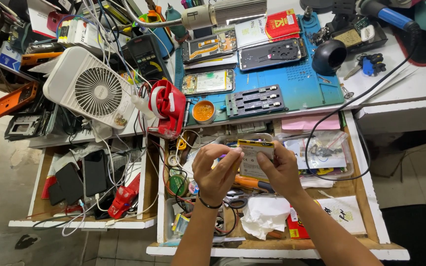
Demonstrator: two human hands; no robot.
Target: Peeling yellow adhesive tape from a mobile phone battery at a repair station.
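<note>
My left hand and my right hand together hold a flat phone battery with a yellow top strip, above an open wooden drawer. My left fingers pinch its left top edge, and my right fingers grip its right side. On the blue work mat above lie opened phones and a dark metal fixture. A black band circles my left wrist.
A white desk fan and a red tape dispenser stand at the left. A small orange tin sits at the mat's edge. The drawer holds crumpled tissue, cables and plastic bags. A second open drawer holds phones and wires.
</note>
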